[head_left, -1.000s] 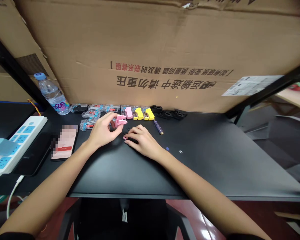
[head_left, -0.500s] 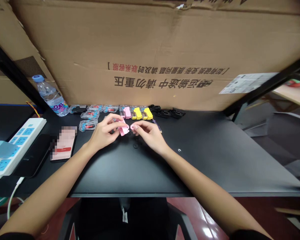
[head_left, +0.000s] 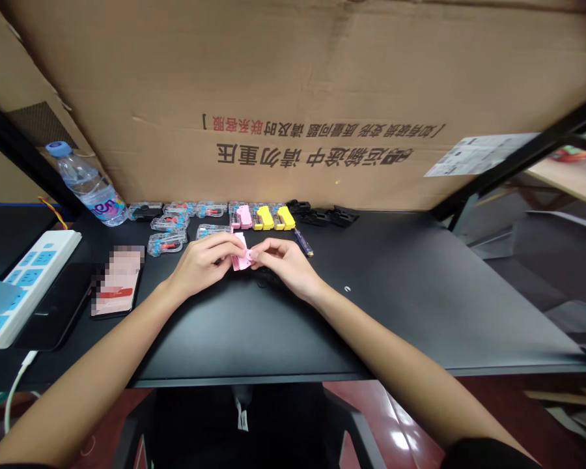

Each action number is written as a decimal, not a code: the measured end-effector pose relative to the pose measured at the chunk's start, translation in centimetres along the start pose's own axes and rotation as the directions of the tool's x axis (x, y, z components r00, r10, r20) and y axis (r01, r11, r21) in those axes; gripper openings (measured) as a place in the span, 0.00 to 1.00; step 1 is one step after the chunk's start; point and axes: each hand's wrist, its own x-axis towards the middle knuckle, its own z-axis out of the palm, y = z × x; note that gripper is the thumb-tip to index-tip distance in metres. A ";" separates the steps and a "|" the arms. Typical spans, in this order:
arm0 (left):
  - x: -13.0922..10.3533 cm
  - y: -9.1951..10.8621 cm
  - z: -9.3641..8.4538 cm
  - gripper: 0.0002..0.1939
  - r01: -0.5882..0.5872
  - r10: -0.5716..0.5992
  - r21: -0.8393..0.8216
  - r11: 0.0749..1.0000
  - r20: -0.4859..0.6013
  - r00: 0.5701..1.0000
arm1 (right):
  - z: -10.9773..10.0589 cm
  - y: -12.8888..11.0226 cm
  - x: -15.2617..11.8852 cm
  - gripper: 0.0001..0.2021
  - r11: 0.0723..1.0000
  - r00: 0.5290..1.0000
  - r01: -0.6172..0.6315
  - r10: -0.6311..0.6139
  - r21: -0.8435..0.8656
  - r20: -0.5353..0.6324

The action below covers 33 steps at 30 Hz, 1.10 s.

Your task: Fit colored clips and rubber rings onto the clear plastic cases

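My left hand (head_left: 209, 262) is closed on a pink plastic piece (head_left: 239, 260), held just above the black table. Against the right edge of that piece, my right hand (head_left: 286, 262) pinches a small round pink part (head_left: 250, 255); the two parts touch, though fingers cover much of the contact. Behind the hands stand a pink-and-clear casing (head_left: 243, 217) and two yellow-and-clear casings (head_left: 284, 218). Several clear casings (head_left: 168, 243) with blue and red parts lie to the left. A dark blue screwdriver-like stick (head_left: 303, 242) rests behind my right hand.
Several black parts (head_left: 342, 216) lie along the cardboard (head_left: 322, 78) at the back. A small white ring-shaped piece (head_left: 347, 288) is on the table (head_left: 420, 306) at right. On the left are a water bottle (head_left: 90, 185), a phone (head_left: 120, 280) and a power strip (head_left: 29, 286).
My right hand has brought the small round pink part leftward against the pink piece in my left hand. The whole view has shifted slightly, and the dark blue stick is more exposed.
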 end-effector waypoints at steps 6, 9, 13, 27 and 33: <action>0.0 0.0 0.0 0.15 -0.065 0.066 0.005 0.998 -0.020 0.998 | -0.1 0.0 0.0 0.15 0.996 0.999 -0.039 0.038 0.075 0.009; 0.0 -0.1 0.1 0.16 -0.058 0.058 0.001 0.998 -0.028 0.998 | -0.2 -0.2 -0.1 0.15 0.995 0.998 -0.049 0.046 0.085 0.036; 0.0 0.0 0.1 0.15 -0.069 0.070 0.019 0.997 -0.038 0.997 | -0.1 -0.1 0.0 0.19 0.987 0.996 -0.088 0.084 0.135 0.038; 0.1 0.2 0.0 0.14 -0.120 0.120 0.011 0.993 -0.024 0.992 | -0.2 -0.4 -0.2 0.27 0.959 0.986 -0.148 0.126 0.240 0.105; 0.1 0.1 -0.1 0.14 -0.093 0.093 -0.025 0.995 -0.004 0.996 | -0.3 -0.1 -0.1 0.28 0.987 0.991 -0.059 0.040 0.152 0.124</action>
